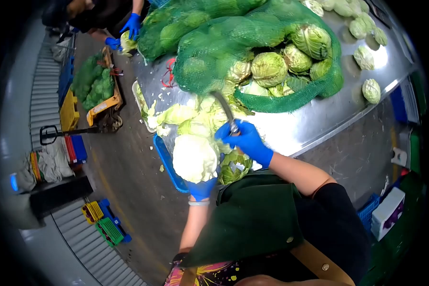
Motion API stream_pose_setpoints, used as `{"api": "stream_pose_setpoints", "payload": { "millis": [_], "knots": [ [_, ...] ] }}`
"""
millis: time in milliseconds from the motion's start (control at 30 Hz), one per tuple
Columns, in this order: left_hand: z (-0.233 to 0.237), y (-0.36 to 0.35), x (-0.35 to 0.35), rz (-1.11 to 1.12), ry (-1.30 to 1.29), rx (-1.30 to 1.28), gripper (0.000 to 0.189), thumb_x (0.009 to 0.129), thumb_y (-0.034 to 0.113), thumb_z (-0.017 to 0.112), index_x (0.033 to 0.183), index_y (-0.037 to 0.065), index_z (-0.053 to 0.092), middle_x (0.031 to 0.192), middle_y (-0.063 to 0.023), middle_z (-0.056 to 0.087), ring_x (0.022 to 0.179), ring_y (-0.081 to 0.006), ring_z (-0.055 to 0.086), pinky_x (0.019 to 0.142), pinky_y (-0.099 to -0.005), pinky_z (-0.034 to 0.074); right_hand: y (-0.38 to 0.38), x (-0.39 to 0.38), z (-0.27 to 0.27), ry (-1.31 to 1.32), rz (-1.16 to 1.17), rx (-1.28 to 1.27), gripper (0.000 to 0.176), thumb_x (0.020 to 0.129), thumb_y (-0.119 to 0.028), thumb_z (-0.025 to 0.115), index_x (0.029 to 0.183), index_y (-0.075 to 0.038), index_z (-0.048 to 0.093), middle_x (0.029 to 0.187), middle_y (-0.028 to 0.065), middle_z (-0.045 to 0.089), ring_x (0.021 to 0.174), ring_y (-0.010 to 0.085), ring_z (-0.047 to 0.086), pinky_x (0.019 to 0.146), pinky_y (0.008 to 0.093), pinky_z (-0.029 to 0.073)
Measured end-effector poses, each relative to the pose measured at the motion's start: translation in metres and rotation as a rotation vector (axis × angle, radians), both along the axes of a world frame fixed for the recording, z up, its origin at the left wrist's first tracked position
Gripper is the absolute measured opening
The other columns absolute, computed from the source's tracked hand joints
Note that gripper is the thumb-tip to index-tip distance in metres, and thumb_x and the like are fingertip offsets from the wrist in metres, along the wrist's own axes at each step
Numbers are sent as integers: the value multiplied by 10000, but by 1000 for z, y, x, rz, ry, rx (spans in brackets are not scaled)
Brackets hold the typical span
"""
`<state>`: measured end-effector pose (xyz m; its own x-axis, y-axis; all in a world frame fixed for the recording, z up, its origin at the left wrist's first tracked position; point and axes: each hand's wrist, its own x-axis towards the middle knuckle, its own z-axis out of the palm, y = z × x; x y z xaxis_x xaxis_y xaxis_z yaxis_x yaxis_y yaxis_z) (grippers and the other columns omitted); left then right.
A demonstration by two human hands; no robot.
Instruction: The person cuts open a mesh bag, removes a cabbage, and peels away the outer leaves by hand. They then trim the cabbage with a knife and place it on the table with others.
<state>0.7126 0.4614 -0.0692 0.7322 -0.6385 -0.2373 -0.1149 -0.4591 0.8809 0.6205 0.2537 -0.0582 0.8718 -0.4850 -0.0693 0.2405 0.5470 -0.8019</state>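
My left hand (pixel 201 189), in a blue glove, is closed around a pale, whitish cabbage (pixel 195 159) from below. My right hand (pixel 245 142), gloved in blue too, grips a knife with a curved blade (pixel 224 106); the blade points up and away, apart from the cabbage. Loose pale leaves (pixel 181 114) lie on the table just beyond the cabbage. A greener cabbage (pixel 234 168) sits close to my body, below my right hand. Farther off, a green net bag (pixel 214 52) lies open with several cabbages (pixel 269 69) showing at its mouth.
The metal table (pixel 314 126) carries several trimmed cabbages (pixel 371 90) at the right. A blue tray (pixel 167 164) sits at its left edge. At the upper left, another person's gloved hands (pixel 132 26) hold a cabbage. A pallet jack (pixel 105 119) with netted produce stands on the floor.
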Motion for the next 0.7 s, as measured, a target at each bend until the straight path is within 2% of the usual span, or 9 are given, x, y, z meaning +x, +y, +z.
{"api": "stream_pose_setpoints", "payload": {
  "millis": [233, 333, 367, 400, 500, 533, 633, 667, 700],
  "knots": [
    [2, -37, -11, 37, 489, -397, 534, 968, 409, 494, 1401, 99, 470, 1418, -102, 501, 1248, -238, 510, 1035, -411, 422, -14, -27, 42, 114, 85, -697, 839, 751, -284, 827, 1472, -94, 442, 1460, 135, 482, 1269, 299, 542, 1028, 407, 455],
    [-14, -49, -2, -119, 697, -342, 607, 978, 541, 415, 1403, 110, 472, 1417, -88, 510, 1269, -242, 498, 1066, -443, 398, -9, -27, 34, 99, -198, -1006, 511, 778, -256, 808, 1233, -85, 648, 1257, 112, 631, 1116, 280, 625, 901, 360, 520],
    [-18, -57, -6, 231, 1490, -717, 603, 978, 539, 420, 1400, 111, 475, 1414, -87, 516, 1272, -246, 498, 1067, -446, 400, -10, -25, 16, 3, -347, -1070, 395, 798, -256, 778, 1144, -85, 694, 1157, 103, 680, 999, 293, 677, 820, 367, 551],
    [-8, -73, -16, 300, 1469, -657, 600, 974, 528, 439, 1397, 105, 476, 1408, -85, 523, 1279, -251, 496, 1063, -451, 407, -20, -26, 23, -20, -461, -1075, 192, 824, -217, 763, 942, -71, 724, 907, 64, 706, 807, 256, 686, 716, 355, 555],
    [-18, -86, -24, 313, 1398, -558, 603, 940, 476, 535, 1413, 108, 468, 1437, -99, 486, 1322, -317, 440, 993, -439, 465, -62, -36, -11, 152, -613, -32, 166, 890, -221, 741, 877, -65, 686, 717, -19, 609, 635, 127, 592, 591, 290, 496],
    [-23, -88, -22, 307, 1443, -568, 610, 929, 458, 566, 1419, 109, 466, 1446, -104, 474, 1337, -339, 421, 970, -436, 484, -96, -69, 49, 288, -594, 342, 221, 889, -223, 750, 890, -14, 677, 743, -7, 619, 569, 87, 547, 539, 258, 478],
    [-13, -112, -14, 238, 1606, -675, 641, 915, 455, 593, 1428, 97, 453, 1444, -117, 472, 1314, -351, 420, 1014, -445, 446, -118, -105, 34, 502, -404, -321, 584, 809, -341, 822, 1264, -35, 622, 961, 88, 685, 790, 159, 648, 797, 302, 569],
    [0, -128, -15, 178, 1568, -673, 642, 918, 480, 582, 1402, 73, 472, 1398, -120, 532, 1253, -285, 509, 1083, -480, 400, -113, -106, 9, 359, -455, -655, 742, 836, -393, 782, 1422, -145, 398, 1274, 134, 481, 1133, 223, 455, 994, 413, 387],
    [0, -134, -12, 163, 1568, -666, 642, 918, 480, 582, 1402, 73, 472, 1398, -120, 532, 1253, -285, 509, 1083, -480, 400, -117, -107, 9, 357, -471, -655, 742, 836, -393, 782, 1422, -145, 398, 1274, 134, 481, 1133, 223, 455, 994, 413, 387]
  ]
}}
